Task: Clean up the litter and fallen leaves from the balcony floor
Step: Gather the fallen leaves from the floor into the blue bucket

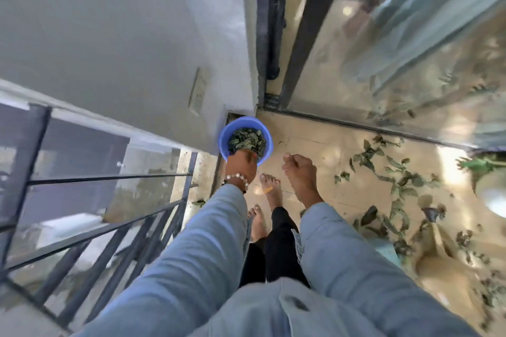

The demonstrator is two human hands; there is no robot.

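Beige balcony floor (315,150) runs between a railing (109,227) and a glass door (397,49). Of the hands, the left hand (242,165) grips the rim of a blue bucket (244,139) already holding leaves; the right hand (299,169) is curled in a loose fist, seemingly empty, though blur hinders certainty. Many fallen leaves (394,186) remain scattered rightward, so the job looks partly done.

A dark metal railing (90,230) runs at left, a grey wall (123,35) ahead, a sliding glass door (397,49) at right.

Pale wall (109,35), beige tiled floor (315,145), dark railing (109,227), glass door (410,49)
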